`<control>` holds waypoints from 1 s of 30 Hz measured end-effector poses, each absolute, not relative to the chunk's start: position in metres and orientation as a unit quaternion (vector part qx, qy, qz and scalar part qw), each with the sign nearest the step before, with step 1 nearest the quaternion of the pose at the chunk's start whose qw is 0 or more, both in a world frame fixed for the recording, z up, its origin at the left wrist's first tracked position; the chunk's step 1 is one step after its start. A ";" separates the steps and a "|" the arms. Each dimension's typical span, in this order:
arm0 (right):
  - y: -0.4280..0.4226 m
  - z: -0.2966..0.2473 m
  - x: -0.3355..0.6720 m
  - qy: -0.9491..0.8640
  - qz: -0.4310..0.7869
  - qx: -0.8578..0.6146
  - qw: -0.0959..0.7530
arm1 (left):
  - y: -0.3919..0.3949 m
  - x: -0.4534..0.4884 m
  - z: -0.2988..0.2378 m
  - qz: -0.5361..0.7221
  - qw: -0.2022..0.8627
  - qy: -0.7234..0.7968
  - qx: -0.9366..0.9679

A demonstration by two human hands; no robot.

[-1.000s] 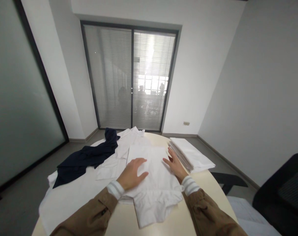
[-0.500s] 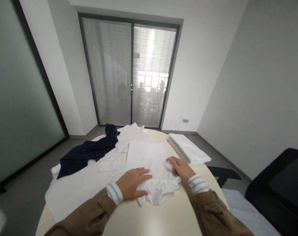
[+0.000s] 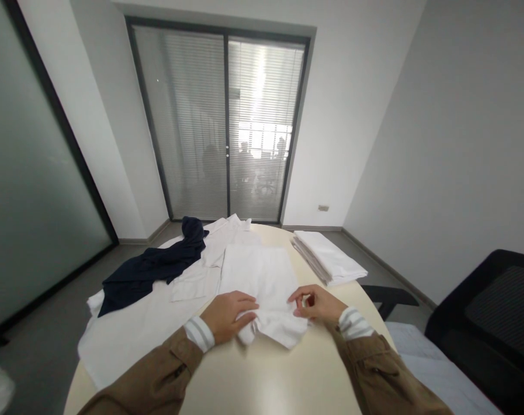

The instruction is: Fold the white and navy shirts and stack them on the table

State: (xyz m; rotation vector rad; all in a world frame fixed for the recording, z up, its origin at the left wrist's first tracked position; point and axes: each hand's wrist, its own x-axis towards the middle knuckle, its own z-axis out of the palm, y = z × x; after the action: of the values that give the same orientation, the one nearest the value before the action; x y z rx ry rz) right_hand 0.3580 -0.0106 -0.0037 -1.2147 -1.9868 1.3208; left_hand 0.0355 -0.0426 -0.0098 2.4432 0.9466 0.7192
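A white garment point(image 3: 257, 282) lies partly folded on the round cream table point(image 3: 262, 380), its near end bunched up. My left hand point(image 3: 227, 314) grips that near end on the left, fingers curled into the cloth. On the right side my right hand point(image 3: 316, 302) pinches the same edge between thumb and fingers. Both wrists show brown sleeves with striped cuffs.
A stack of folded white cloths point(image 3: 328, 262) sits at the table's right far edge. A dark navy garment point(image 3: 153, 265) lies over more white garments point(image 3: 136, 328) on the left. A black chair point(image 3: 486, 323) stands to the right. Glass doors with blinds point(image 3: 225, 124) are ahead.
Both hands slid back along the white garment toward me and went from lying flat to gripping its near end, which is now bunched and drawn up onto the table.
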 end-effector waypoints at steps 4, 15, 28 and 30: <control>-0.011 -0.007 0.363 -0.689 0.516 -0.453 0.231 | -0.039 0.021 -0.003 0.202 0.168 0.300 0.917; 0.004 -0.017 0.367 -0.685 0.488 -0.369 0.395 | -0.031 -0.008 -0.001 0.220 0.202 0.344 0.890; -0.008 -0.014 0.359 -0.663 0.563 -0.403 0.285 | -0.031 -0.002 -0.003 0.321 0.223 0.466 0.794; -0.009 -0.016 0.359 -0.669 0.557 -0.413 0.268 | -0.032 -0.002 -0.004 0.315 0.238 0.460 0.795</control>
State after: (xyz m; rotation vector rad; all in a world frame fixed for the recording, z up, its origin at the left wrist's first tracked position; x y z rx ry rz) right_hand 0.3590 -0.0093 -0.0159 -1.1137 -1.8048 1.5032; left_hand -0.0018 -0.0320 -0.0040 2.1790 1.2605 0.8629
